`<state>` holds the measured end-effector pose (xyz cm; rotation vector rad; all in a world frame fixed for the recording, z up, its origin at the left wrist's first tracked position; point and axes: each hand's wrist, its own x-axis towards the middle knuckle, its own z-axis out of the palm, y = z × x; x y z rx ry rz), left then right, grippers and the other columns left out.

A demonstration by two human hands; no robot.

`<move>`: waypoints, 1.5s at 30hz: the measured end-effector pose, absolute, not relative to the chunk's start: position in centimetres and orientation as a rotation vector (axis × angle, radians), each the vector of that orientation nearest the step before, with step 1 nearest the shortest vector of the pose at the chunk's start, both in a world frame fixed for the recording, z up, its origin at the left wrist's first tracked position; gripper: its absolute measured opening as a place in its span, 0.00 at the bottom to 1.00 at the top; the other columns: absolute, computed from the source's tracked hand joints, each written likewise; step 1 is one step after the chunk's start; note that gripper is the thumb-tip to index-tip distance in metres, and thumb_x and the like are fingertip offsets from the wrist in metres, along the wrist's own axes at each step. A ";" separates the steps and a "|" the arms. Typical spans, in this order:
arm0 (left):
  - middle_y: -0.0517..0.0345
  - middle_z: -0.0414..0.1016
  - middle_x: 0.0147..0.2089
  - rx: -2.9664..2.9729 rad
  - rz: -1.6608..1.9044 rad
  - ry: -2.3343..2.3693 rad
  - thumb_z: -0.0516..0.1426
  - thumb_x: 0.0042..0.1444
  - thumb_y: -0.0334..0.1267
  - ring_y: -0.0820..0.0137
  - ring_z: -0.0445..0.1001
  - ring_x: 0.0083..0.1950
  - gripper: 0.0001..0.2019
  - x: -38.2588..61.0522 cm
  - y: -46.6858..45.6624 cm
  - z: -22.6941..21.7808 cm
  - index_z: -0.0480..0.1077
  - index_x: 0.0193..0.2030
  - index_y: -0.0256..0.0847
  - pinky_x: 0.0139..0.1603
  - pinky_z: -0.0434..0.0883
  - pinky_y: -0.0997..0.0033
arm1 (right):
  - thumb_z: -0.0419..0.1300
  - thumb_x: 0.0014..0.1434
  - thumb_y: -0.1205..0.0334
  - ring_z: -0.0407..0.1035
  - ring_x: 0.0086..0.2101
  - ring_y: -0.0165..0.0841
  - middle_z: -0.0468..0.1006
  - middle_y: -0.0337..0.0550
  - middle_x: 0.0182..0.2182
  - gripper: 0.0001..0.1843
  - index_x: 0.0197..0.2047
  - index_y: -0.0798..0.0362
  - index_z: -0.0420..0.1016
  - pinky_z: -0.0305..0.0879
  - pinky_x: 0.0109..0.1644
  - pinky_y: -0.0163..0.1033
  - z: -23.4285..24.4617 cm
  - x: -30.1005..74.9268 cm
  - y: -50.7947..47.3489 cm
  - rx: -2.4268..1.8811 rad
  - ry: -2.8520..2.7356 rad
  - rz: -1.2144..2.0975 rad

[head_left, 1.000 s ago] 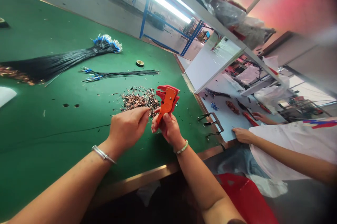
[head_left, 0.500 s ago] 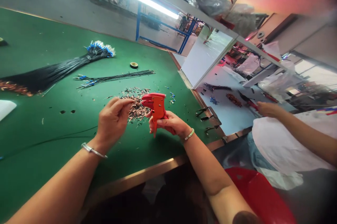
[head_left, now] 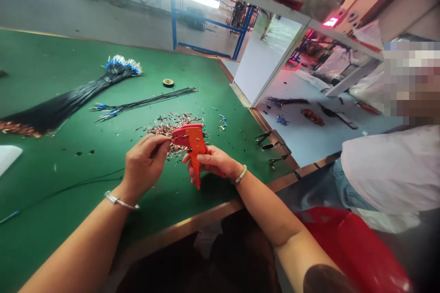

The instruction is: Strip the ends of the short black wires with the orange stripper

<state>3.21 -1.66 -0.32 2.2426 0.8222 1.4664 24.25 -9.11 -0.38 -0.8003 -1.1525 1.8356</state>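
1. Left grip [head_left: 146,167]: thumb and fingertips together, raised above the table [head_left: 62,164]; whatever they pinch, if anything, is too small to tell.
2. Right grip [head_left: 213,164]: fingers clamped around the orange stripper [head_left: 194,146], which stands just beside the left grip.
3. Copper-ended wire bits [head_left: 175,130]: loose heap on the table, directly beyond both grips and nearly touching the stripper.
4. Black wire bundle [head_left: 58,105]: blue-tipped, well beyond the left grip.
5. Tape roll [head_left: 168,82]: beyond the heap, far from both grips.
6. Step in hand, as judged: fine handwork at the stripper, not yet clearly feeding it. The next move calls for a steady pinch, lining any wire end up with the stripper's mouth.
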 end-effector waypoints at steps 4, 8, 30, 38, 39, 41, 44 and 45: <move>0.61 0.72 0.32 2.216 1.455 0.805 0.58 0.61 0.33 0.78 0.68 0.30 0.03 3.2 -1.7 -0.3 0.74 0.38 0.40 0.31 0.65 0.78 | 0.65 0.57 0.44 0.77 0.31 0.36 0.78 0.46 0.32 0.27 0.47 0.60 0.75 0.76 0.36 0.42 -0.5 24.2 -9.2 -0.811 -1.138 1.828; 0.61 0.72 0.31 2.202 1.443 0.819 0.59 0.61 0.35 0.78 0.68 0.29 0.04 3.1 -1.6 -0.6 0.75 0.39 0.40 0.30 0.66 0.77 | 0.65 0.58 0.44 0.76 0.28 0.34 0.78 0.45 0.30 0.26 0.45 0.60 0.76 0.76 0.34 0.41 -0.7 24.2 -9.1 -0.864 -1.133 1.808; 0.55 0.78 0.46 2.204 1.367 0.930 0.53 0.65 0.40 0.68 0.75 0.47 0.11 2.7 -1.0 -1.7 0.74 0.49 0.43 0.50 0.70 0.67 | 0.67 0.54 0.42 0.60 0.13 0.25 0.68 0.30 0.15 0.25 0.37 0.56 0.70 0.60 0.16 0.33 -0.7 23.2 -9.1 -0.935 -1.064 1.562; 0.60 0.72 0.33 2.295 1.430 0.829 0.55 0.64 0.35 0.75 0.70 0.32 0.06 2.7 -1.1 -1.2 0.73 0.40 0.40 0.36 0.68 0.75 | 0.68 0.54 0.44 0.56 0.11 0.23 0.64 0.27 0.13 0.23 0.30 0.53 0.63 0.56 0.13 0.31 -1.1 22.8 -9.2 -0.945 -1.110 1.558; 0.60 0.71 0.32 2.295 1.431 0.824 0.55 0.64 0.35 0.76 0.69 0.32 0.06 2.7 -1.2 -1.0 0.73 0.38 0.40 0.35 0.68 0.75 | 0.68 0.54 0.44 0.56 0.11 0.22 0.64 0.27 0.13 0.23 0.29 0.52 0.63 0.56 0.13 0.31 -1.1 22.8 -9.2 -0.948 -1.111 1.561; 0.60 0.71 0.32 2.297 1.432 0.825 0.55 0.64 0.35 0.76 0.69 0.31 0.06 2.8 -1.3 -0.8 0.73 0.37 0.39 0.35 0.67 0.75 | 0.68 0.54 0.44 0.55 0.11 0.22 0.63 0.26 0.13 0.23 0.31 0.53 0.64 0.55 0.13 0.30 -1.2 22.6 -9.2 -0.951 -1.104 1.563; 0.59 0.73 0.32 2.297 1.437 0.834 0.56 0.63 0.36 0.75 0.70 0.32 0.06 2.9 -1.5 -0.6 0.73 0.37 0.39 0.35 0.68 0.75 | 0.67 0.55 0.45 0.59 0.13 0.23 0.66 0.28 0.15 0.22 0.35 0.54 0.67 0.58 0.16 0.31 -1.4 22.5 -9.1 -0.927 -1.091 1.564; 0.59 0.73 0.33 2.291 1.443 0.839 0.56 0.63 0.36 0.75 0.71 0.32 0.06 2.9 -1.5 -0.6 0.73 0.37 0.39 0.36 0.68 0.75 | 0.67 0.56 0.45 0.62 0.15 0.24 0.68 0.30 0.17 0.22 0.37 0.55 0.68 0.62 0.18 0.31 -1.4 22.5 -9.1 -0.908 -1.084 1.578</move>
